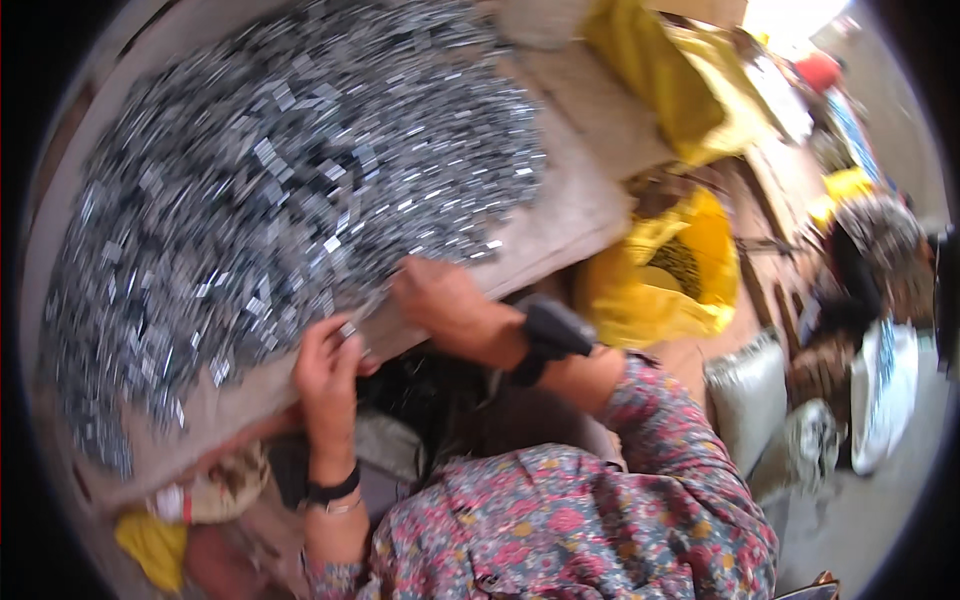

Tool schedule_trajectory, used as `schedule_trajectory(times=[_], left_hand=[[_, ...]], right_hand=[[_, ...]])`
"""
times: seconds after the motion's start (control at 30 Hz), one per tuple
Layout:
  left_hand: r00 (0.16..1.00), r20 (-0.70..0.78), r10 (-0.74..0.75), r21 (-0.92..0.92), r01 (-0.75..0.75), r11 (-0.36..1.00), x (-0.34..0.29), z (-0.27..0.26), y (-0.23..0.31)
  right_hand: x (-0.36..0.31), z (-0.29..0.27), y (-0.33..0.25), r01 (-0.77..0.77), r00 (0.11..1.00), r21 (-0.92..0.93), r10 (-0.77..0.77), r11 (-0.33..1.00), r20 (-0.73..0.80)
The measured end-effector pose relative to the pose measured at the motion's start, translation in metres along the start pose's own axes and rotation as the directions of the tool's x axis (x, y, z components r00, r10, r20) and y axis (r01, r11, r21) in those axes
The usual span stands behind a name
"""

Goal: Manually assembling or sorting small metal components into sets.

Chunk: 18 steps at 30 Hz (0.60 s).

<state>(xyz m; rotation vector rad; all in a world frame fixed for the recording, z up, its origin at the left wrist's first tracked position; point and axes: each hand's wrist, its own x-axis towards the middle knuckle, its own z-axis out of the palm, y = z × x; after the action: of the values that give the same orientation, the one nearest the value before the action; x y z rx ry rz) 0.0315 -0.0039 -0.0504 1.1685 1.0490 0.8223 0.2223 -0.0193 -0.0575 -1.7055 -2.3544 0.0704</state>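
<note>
Shiny pieces (280, 180), loose, spread over the table (575, 215); at its near edge, your left hand (328, 365) and right hand (440, 305), fingers curled, whether gripping a piece too blurred to tell.

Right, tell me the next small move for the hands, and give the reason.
I'd probably bring the left hand slightly inward over the table: it is close to the near edge, a small shiny piece appears to be at its fingertips, and the pile of shiny pieces lies beyond, so a slip would less likely go over the edge. Blur hides its grip.
</note>
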Motion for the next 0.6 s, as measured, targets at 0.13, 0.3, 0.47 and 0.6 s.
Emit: schedule_trajectory(times=[0.13,0.3,0.47,0.6], left_hand=[[0.998,-0.049,-0.039,-0.167,0.031,0.985,-0.007,-0.003,-0.003],[0.997,-0.044,-0.068,-0.277,0.053,0.959,-0.014,-0.016,-0.004],[0.995,0.008,-0.097,-0.346,0.093,0.933,-0.016,-0.018,-0.005],[0.994,0.003,-0.106,-0.379,0.099,0.920,-0.017,-0.011,-0.002]], right_hand=[[0.005,0.000,0.001,-0.028,0.999,0.064,0.030,0.998,-0.036],[0.000,-0.003,0.000,-0.130,0.987,0.281,0.151,0.951,-0.053],[-0.005,-0.001,0.001,-0.088,0.981,0.403,0.150,0.911,-0.126],[-0.007,0.002,0.007,-0.073,0.995,0.336,0.090,0.939,-0.034]])
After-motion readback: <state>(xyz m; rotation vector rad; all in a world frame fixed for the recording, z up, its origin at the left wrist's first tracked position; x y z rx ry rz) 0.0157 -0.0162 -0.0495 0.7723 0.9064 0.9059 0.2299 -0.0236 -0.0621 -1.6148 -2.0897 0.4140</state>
